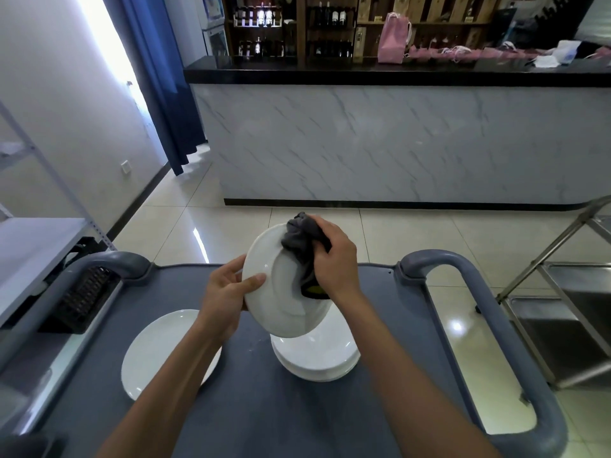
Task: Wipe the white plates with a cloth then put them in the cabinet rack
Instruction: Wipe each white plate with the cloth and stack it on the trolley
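— How should this wipe be done well?

— Keep the tilted plate (pixel 281 292) steady and let the cloth do the travelling. The left hand (pixel 224 292) grips the plate's left rim, thumb on the face and fingers curled behind it. The right hand (pixel 334 259) is closed round a bunched grey cloth (pixel 299 239), pressing it against the plate's upper right part. I'd sweep from the rim inward, then turn the plate in the left hand so no sector is missed, and keep it low over the cart (pixel 258 408) in case it slips.

— Where is the plate exactly?

— In the air above the middle of the cart top, partly over a stack of plates (pixel 315 361) that sits toward the right of centre. A single plate (pixel 155 352) lies flat near the left edge.

— And how does the plate look?

— Plain white, glossy, round, with a wide rim and a shallow well. I see no marks on it, though the glare may hide some. There's something yellowish under the cloth's lower end (pixel 314 289); I can't tell what it is.

— Any sign of the rack?

— Not that I can make out for certain.
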Action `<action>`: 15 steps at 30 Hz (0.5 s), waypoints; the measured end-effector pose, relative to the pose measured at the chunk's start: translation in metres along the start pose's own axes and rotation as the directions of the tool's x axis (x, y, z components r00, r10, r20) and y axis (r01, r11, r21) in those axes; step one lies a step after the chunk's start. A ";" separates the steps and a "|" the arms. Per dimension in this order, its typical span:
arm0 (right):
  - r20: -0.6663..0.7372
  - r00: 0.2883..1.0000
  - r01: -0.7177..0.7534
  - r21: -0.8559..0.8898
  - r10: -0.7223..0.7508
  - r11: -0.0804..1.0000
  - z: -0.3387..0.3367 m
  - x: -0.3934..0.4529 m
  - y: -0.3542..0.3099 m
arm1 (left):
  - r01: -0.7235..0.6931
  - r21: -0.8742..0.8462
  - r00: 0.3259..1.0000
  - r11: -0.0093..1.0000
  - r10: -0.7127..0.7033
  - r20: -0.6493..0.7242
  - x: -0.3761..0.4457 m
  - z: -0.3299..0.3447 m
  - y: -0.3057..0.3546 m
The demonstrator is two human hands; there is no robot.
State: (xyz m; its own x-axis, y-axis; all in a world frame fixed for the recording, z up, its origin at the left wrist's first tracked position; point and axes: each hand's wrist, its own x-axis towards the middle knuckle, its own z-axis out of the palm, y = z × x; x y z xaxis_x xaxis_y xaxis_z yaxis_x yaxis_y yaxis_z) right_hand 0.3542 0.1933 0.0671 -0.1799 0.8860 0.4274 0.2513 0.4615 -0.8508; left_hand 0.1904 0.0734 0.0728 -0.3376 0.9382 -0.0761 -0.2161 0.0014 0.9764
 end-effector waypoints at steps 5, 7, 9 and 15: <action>-0.016 0.987 -0.160 0.027 0.161 0.987 -0.012 0.011 0.005 | -0.028 -0.104 0.998 0.994 0.023 -0.055 -0.001 -0.005 0.001; -0.018 0.982 -0.188 0.050 0.189 0.981 -0.015 0.011 0.007 | -0.033 -0.156 0.997 0.987 0.021 -0.072 0.001 -0.006 0.006; -0.024 0.978 -0.203 0.075 0.205 0.976 -0.015 0.010 0.007 | -0.033 -0.218 0.995 0.975 0.011 -0.101 0.003 -0.006 0.009; -0.059 0.987 -0.143 0.073 0.147 0.987 -0.007 -0.006 0.005 | -0.038 -0.367 0.978 0.929 -0.040 -0.204 0.017 -0.005 0.009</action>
State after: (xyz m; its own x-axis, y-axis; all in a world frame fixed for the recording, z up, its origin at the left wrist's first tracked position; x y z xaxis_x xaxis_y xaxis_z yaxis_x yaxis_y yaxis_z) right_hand 0.3635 0.1907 0.0630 -0.0848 0.9455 0.3145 0.2044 0.3255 -0.9232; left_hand 0.1784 0.0872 0.0795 -0.5082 0.8471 -0.1552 -0.5244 -0.1615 0.8360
